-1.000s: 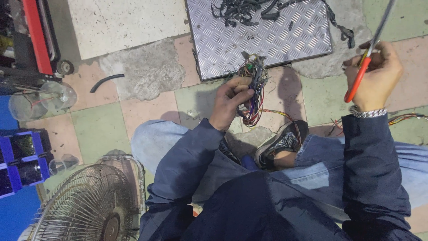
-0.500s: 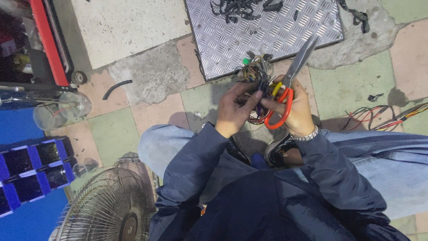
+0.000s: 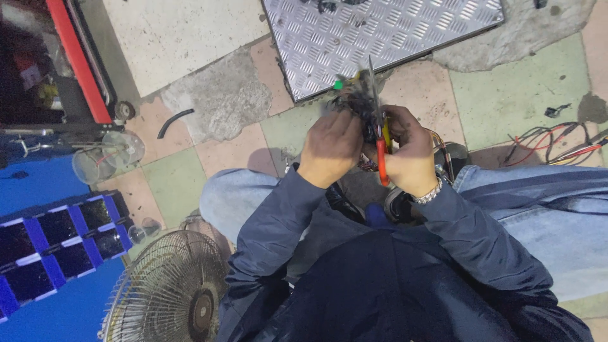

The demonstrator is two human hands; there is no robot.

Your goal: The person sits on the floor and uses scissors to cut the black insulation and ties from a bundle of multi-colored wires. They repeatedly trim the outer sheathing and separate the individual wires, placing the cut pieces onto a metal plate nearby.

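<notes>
My left hand (image 3: 330,147) grips a tangled bundle of coloured wires (image 3: 356,101) with black sheathing, held up in front of me over the tiled floor. My right hand (image 3: 410,155) holds red-handled scissors (image 3: 379,130) upright, blades pointing away and set into the bundle. Both hands press close together around the wires. A metal watch band sits on my right wrist. I sit cross-legged in jeans and a dark jacket.
A ridged metal plate (image 3: 392,31) lies on the floor ahead with dark wire scraps at its far edge. Loose red and black wires (image 3: 557,144) lie at right. A floor fan (image 3: 168,291) stands at lower left, blue bins (image 3: 57,247) and clear cups (image 3: 104,155) beyond.
My right hand has come in from the far right with the scissors and met the left hand at the wire bundle; the scissors now stand upright in the wires.
</notes>
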